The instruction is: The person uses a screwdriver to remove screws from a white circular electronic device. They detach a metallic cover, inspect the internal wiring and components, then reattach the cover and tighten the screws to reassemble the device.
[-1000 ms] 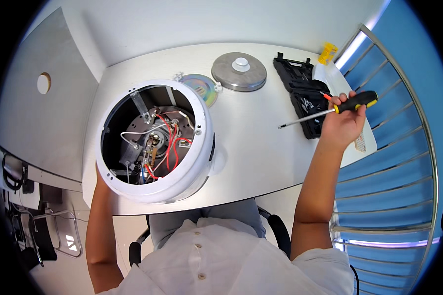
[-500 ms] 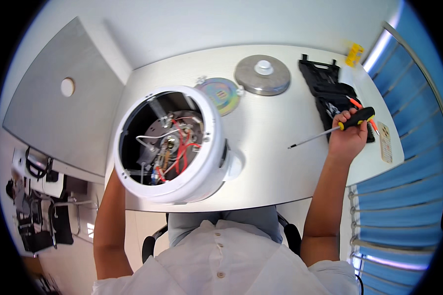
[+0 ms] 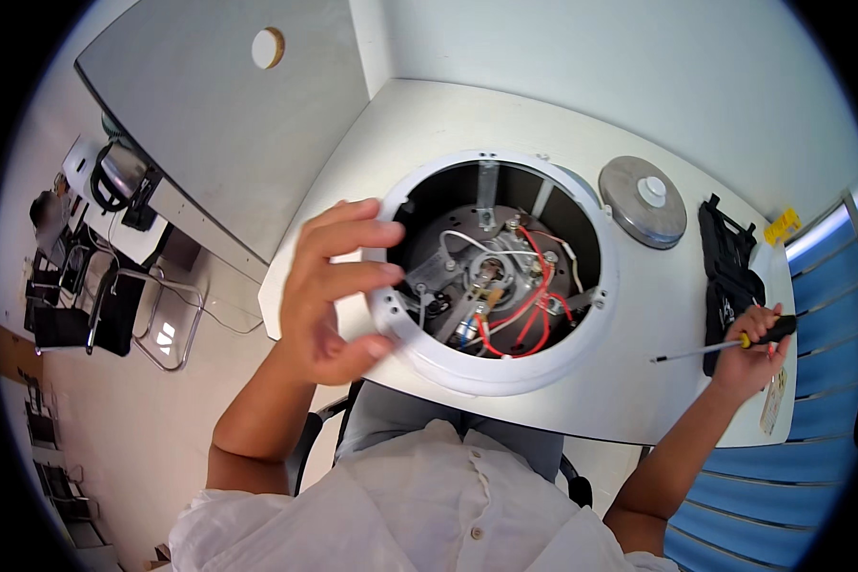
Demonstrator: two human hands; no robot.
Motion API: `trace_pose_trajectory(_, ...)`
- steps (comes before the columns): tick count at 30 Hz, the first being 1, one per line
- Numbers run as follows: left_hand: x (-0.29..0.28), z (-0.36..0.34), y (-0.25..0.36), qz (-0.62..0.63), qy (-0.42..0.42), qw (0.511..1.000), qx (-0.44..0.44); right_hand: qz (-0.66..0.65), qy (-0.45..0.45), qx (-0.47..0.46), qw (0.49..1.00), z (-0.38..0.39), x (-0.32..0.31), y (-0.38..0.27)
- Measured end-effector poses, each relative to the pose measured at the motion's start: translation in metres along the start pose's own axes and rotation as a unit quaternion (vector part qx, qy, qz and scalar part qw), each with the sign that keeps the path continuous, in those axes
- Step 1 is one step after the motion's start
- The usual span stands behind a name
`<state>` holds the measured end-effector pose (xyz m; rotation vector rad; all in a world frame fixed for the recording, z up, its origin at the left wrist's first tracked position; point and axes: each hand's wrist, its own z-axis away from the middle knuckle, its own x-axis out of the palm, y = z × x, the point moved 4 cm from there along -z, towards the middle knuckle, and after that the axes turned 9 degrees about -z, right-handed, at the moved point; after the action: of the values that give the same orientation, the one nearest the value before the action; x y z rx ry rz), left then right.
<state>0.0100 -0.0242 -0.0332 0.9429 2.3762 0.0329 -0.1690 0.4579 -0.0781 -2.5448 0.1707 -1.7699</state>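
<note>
While gripped, screwdriver (image 3: 725,345) lies nearly level — tip toward cooker (image 3: 496,272).

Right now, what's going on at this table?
A person sits at a white table with an opened round appliance in front of them, its red and white wiring exposed. The left hand rests on the appliance's white rim. The right hand holds a screwdriver off to the side, beside a black tool case. A metal lid lies nearby.
</note>
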Motion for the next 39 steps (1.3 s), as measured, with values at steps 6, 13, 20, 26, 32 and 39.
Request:
trace_pose_trajectory(6,0.018,-0.005,-0.018,0.036,-0.130,0.991,-0.003,-0.029,-0.085,0.043,0.995,0.006,0.105,0.038)
trace_pose_trajectory(13,0.033,0.009,-0.007,0.012,-0.038,0.999,0.011,-0.037,-0.105,0.076,0.991,0.023,0.140,0.097)
trace_pose_trajectory(20,0.036,0.012,0.048,-0.048,-0.029,0.997,-0.062,-0.107,-0.105,0.097,0.984,0.022,0.160,0.127)
trace_pose_trajectory(26,0.020,-0.006,0.041,0.005,-0.191,0.980,-0.045,-0.099,-0.135,0.088,0.982,0.022,0.161,0.122)
trace_pose_trajectory(32,0.020,-0.020,0.039,0.032,-0.268,0.962,-0.047,-0.114,-0.110,0.047,0.986,0.025,0.142,0.103)
trace_pose_trajectory(39,0.022,-0.015,0.044,0.026,-0.238,0.969,-0.061,-0.116,-0.108,0.051,0.986,0.022,0.139,0.092)
